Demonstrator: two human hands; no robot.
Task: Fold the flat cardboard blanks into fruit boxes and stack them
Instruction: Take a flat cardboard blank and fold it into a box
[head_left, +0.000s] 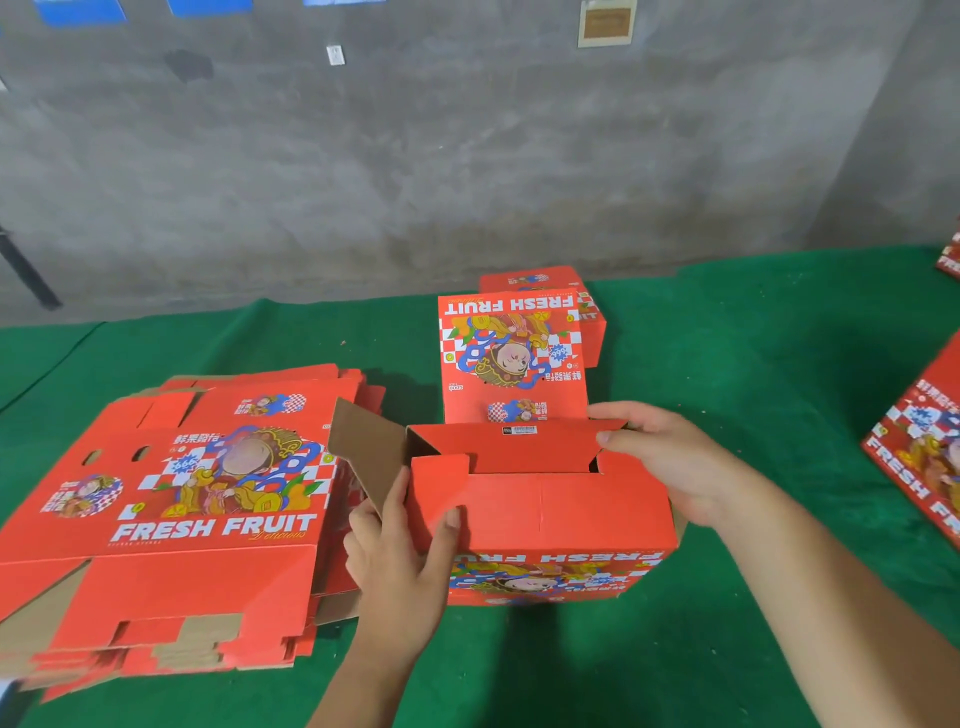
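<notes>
While our left hand (400, 556) grips the near-left corner of the half-folded box (540, 514), thumb on its flap, our right hand (670, 462) pinches the far right flap; the stack of flat blanks (171, 509) lies just left of our left hand.

The half-folded box (540, 514) sits on the table (753, 374); the stack of flat blanks (171, 509) lies left of it, finished boxes (519, 343) behind it.

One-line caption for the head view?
Both hands, left and right, fold a red box beside a blank stack on green cloth.
</notes>
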